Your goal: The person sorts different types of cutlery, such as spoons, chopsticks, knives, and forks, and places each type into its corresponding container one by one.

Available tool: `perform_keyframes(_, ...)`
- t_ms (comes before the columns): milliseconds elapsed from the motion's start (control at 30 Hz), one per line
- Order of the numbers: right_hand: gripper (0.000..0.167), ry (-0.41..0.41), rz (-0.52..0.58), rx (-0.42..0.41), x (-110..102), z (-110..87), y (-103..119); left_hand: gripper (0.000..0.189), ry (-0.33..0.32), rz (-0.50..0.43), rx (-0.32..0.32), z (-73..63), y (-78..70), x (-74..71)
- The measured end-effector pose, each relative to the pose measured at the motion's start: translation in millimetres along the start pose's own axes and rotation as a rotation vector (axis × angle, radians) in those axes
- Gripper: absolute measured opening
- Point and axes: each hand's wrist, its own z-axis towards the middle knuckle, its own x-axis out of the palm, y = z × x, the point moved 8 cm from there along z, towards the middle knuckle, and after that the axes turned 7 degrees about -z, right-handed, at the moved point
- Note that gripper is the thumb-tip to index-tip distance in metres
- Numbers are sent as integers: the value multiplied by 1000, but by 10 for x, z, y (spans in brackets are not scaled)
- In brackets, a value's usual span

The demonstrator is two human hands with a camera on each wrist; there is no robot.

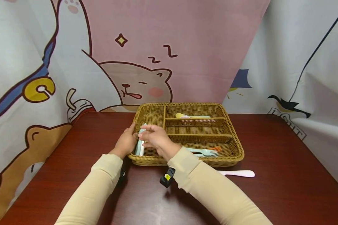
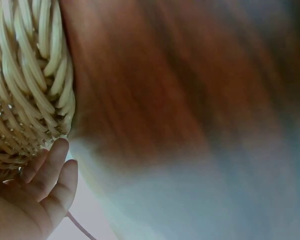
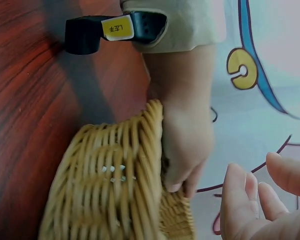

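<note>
A wicker basket with several compartments stands on the table. My left hand grips its left rim, the thumb on the inner side and the fingers against the outer wall. Over the left compartment hovers my right hand. Its fingers are spread loosely and hold nothing in the right wrist view. Below and beside it, pale blue and white flat cutlery pieces lie lengthwise in that compartment, partly covered by the hand.
The front compartment holds a light blue fork and an orange fork. At the back lies a yellow spoon. A pale pink cutlery piece lies on the table before the basket, partly behind the right sleeve. A printed cloth hangs behind.
</note>
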Motion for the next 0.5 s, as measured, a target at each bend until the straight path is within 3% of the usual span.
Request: perform_keyframes(500, 36, -5, -279, -241, -285, -414, 314, 57, 19, -19, -22, -10, 16, 5)
